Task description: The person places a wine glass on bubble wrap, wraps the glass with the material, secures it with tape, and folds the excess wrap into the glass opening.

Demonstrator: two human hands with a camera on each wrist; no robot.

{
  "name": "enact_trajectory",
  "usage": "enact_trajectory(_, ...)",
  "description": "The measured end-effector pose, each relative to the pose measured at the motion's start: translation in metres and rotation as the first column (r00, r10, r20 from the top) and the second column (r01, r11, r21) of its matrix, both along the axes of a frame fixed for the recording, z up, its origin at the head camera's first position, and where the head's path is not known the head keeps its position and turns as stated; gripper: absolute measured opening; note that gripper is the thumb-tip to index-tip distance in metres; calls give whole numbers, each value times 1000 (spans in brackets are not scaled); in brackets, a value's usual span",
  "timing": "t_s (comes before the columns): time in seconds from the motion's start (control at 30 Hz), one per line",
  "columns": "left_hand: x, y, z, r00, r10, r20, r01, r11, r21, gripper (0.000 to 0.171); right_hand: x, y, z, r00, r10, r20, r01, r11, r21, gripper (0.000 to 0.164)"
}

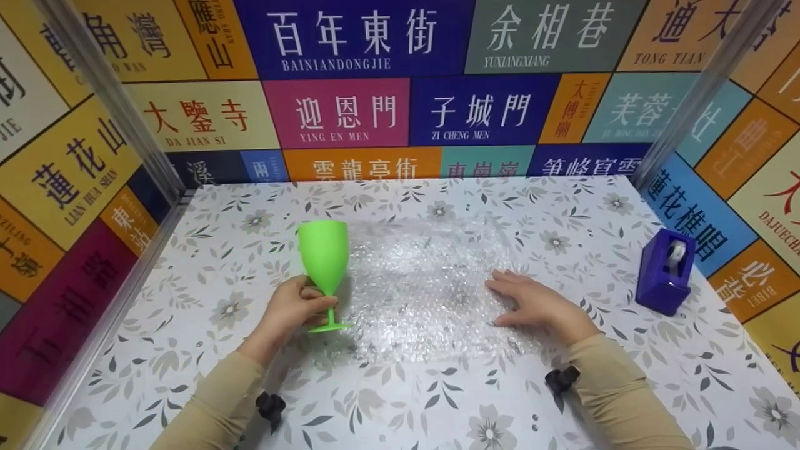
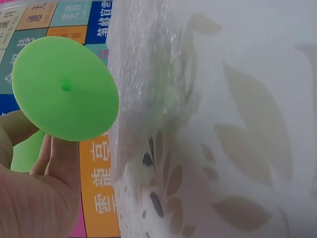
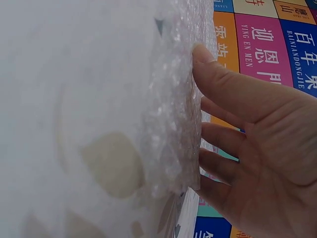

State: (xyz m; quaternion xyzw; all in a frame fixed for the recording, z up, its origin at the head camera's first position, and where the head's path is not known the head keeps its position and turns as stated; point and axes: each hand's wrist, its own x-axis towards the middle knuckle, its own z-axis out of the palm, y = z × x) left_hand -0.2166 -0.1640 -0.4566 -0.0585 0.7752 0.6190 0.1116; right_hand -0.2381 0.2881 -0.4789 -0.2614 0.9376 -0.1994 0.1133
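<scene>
A bright green plastic goblet (image 1: 324, 253) stands upright in my left hand (image 1: 294, 307), which pinches its stem between thumb and fingers. In the left wrist view the round underside of the goblet's foot (image 2: 64, 89) faces the camera, with the left hand (image 2: 42, 183) behind it. A sheet of clear bubble wrap (image 1: 425, 294) lies flat on the table, and the goblet is over its left edge. My right hand (image 1: 531, 303) rests at the sheet's right edge, fingers spread. The right wrist view has the fingertips of this hand (image 3: 262, 129) touching the bubble wrap (image 3: 173, 114).
A purple tape dispenser (image 1: 664, 275) with a roll of tape stands at the table's right side. The table (image 1: 206, 375) has a white floral cover. Colourful panels with lettering (image 1: 350, 112) wall in the back and both sides.
</scene>
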Motion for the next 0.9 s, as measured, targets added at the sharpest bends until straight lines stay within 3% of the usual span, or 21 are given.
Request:
enact_trajectory(0.43,8,28,-11,1000,-27,-5,27,999,36,29,2,1,-1,1000,-19,24,19,1000,-13,83)
enact_trajectory(0.67,14,39,-12,999,-28,39,26,998,58,35,2,1,0,1000,0,2,0,999,-32,82)
enact_trajectory(0.9,10,42,-13,993,-41,110,28,993,119,36,2,1,0,1000,-18,19,19,1000,-24,82)
